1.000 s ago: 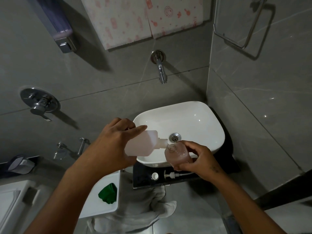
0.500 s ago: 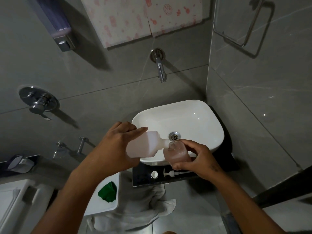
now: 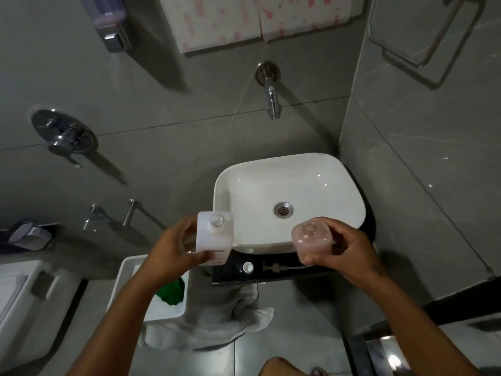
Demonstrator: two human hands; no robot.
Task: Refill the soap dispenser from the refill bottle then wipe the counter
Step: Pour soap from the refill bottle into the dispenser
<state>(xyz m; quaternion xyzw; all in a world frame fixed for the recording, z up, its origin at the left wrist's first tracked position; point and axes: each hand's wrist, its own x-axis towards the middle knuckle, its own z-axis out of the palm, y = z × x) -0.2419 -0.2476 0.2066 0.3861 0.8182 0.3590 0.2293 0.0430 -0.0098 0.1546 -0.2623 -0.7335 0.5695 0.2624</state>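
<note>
My left hand [image 3: 173, 251] grips the white refill bottle [image 3: 214, 237], which stands upright with its open neck facing up, left of the basin. My right hand [image 3: 344, 248] holds the clear soap dispenser bottle [image 3: 311, 241], open at the top and holding pinkish liquid, over the basin's front rim. The two bottles are apart. On the black counter [image 3: 230, 275] below lie a small white cap [image 3: 248, 267] and the dispenser's pump [image 3: 279, 267]. A pale cloth [image 3: 217, 316] hangs below the counter's front edge.
The white basin [image 3: 339, 169] sits on the counter under a wall tap [image 3: 272, 101]. A white bin [image 3: 151, 308] with something green [image 3: 172, 293] inside stands at lower left. A toilet [image 3: 27, 308] is at far left, and a wall-mounted dispenser [image 3: 111, 25] hangs at upper left.
The refill bottle has swung from tipped sideways, neck at the dispenser's mouth, to upright and moved left. The dispenser bottle has shifted slightly right.
</note>
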